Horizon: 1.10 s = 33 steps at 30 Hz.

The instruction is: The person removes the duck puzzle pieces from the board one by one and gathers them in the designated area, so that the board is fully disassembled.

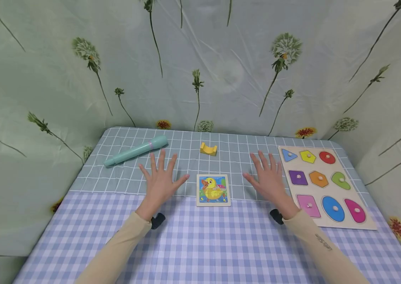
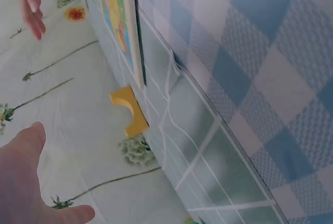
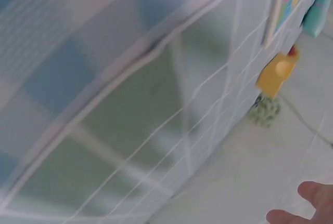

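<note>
My left hand (image 1: pixel 161 183) is held over the table with its fingers spread and nothing in it. On the other side, my right hand (image 1: pixel 269 181) has spread fingers too and holds nothing. Between the hands lies a small square duck puzzle (image 1: pixel 213 190) in a pale frame. Behind it stands a yellow block (image 1: pixel 208 149) with a curved hollow on top. A teal tube-shaped object (image 1: pixel 136 150) with a thicker end lies beyond the left hand. Beside the right forearm is a shape puzzle board (image 1: pixel 324 188) with coloured knobbed pieces.
A blue-and-white checked cloth (image 1: pixel 200 244) covers the front of the table, and a grey-green grid cloth (image 1: pixel 182 142) the back. A dandelion-print curtain (image 1: pixel 228 75) hangs around the rear and sides. Black straps (image 1: pixel 158 221) show at both wrists.
</note>
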{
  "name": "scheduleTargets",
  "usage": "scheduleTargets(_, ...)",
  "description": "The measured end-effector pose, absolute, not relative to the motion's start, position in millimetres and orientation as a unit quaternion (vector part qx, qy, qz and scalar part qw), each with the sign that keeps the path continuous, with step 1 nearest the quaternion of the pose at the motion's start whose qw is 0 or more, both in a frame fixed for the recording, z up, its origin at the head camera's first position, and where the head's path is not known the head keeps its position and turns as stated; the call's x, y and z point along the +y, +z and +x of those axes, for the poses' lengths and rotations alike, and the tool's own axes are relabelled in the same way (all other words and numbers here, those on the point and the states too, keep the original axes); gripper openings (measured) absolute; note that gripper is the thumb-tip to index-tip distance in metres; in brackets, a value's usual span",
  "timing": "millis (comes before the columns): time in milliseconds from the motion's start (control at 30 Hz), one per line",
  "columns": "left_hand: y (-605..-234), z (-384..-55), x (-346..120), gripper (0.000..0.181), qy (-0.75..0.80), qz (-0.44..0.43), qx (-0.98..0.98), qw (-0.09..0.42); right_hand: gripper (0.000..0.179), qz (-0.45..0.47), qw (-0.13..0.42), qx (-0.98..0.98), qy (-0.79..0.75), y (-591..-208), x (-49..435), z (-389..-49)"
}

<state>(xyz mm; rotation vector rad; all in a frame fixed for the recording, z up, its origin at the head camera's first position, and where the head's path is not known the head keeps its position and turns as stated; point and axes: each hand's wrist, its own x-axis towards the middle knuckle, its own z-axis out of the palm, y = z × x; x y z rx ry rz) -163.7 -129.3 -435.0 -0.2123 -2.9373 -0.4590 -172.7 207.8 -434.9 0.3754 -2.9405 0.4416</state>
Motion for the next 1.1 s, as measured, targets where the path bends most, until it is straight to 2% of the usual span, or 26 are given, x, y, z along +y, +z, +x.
scheduleTargets(167,-434.1,-155.8,-121.8,0.078,-0.15,-0.108,-0.979,0.085,0.072,0.185,0.079,-0.965,0.17,-433.3,184.3,-175.1)
scheduleTargets(300,-439.1,-145.6,-114.3,0.07,-0.161,-0.178,-0.968,0.072,0.066,0.265,0.09,-0.935,0.219,-436.8,163.0,-178.6)
scheduleTargets(400,-444.4,-137.2,-109.9,0.059,-0.172,-0.243,-0.954,0.045,0.063,0.307,0.055,-0.914,0.261,-440.2,147.0,-180.8)
scheduleTargets(600,-453.2,-125.2,-102.0,0.045,-0.187,-0.328,-0.926,0.005,0.053,0.33,-0.053,-0.893,0.302,-449.0,120.7,-185.8)
scheduleTargets(833,-463.9,-119.8,-92.2,0.049,-0.162,-0.345,-0.924,-0.007,0.043,0.333,-0.071,-0.898,0.278,-452.8,103.9,-190.8)
scheduleTargets(1100,-469.2,-122.3,-91.0,0.05,-0.125,-0.351,-0.928,0.01,0.04,0.327,-0.073,-0.909,0.248,-449.7,92.9,-193.3)
